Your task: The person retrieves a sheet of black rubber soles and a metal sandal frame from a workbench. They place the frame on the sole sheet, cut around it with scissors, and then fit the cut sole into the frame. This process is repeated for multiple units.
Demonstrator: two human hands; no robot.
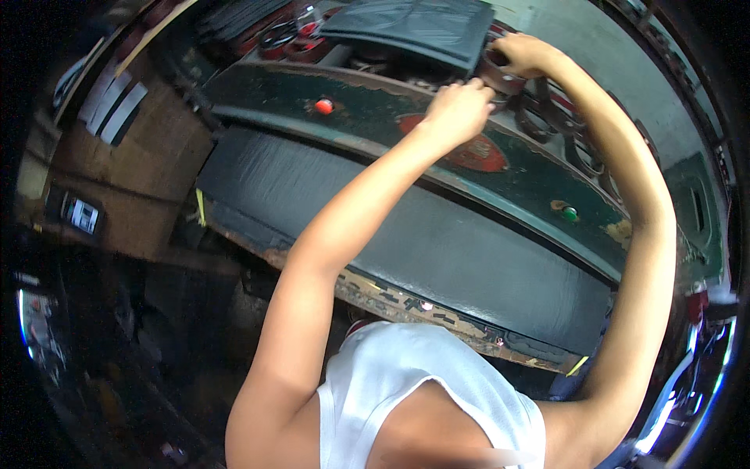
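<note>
Both my arms reach forward over a green machine (367,113) with worn, chipped paint. My right hand (527,56) is closed on the rim of a dark brown metal cutting die (504,80), a loop-shaped band at the machine's top. Just left of it and nearer, my left hand (462,108) has its fingers curled at the top edge of the machine, close to the die. What those fingertips hold, if anything, is hidden. Dark sheets (410,31) lie stacked beside my hands on the left.
More looped metal dies (535,117) stand along the top at right, others (306,48) at left. A red button (323,106) and a green button (570,213) sit on the machine's front. Below runs a long black surface (437,227). Brown board (148,164) lies left.
</note>
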